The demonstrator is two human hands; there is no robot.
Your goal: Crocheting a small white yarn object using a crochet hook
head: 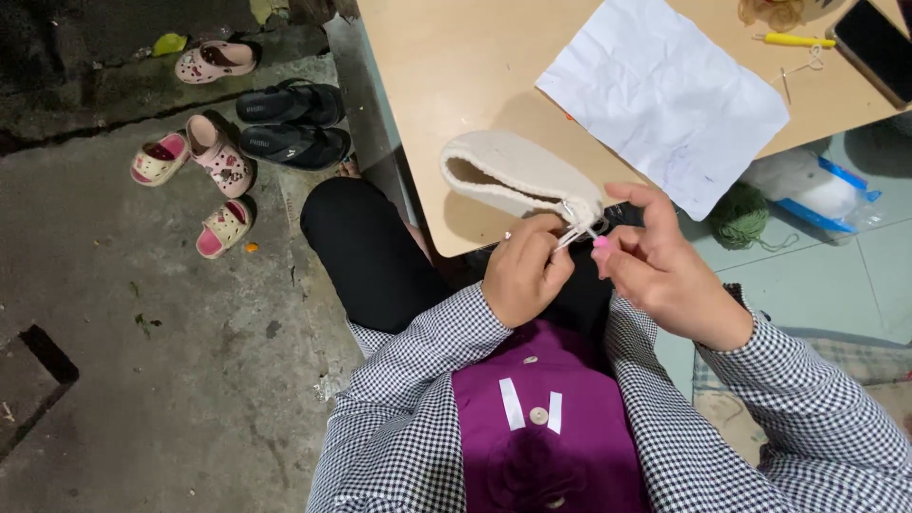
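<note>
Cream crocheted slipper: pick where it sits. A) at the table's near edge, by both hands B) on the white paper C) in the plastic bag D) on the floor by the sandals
A: the cream crocheted slipper lies on the table at its near edge, with the left hand and right hand working at its end.

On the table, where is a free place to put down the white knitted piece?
The table is bare on its left part, between the left edge and the white paper, behind the knitted piece. The far right corner is crowded: a yellow tool, a phone, rubber bands.
</note>
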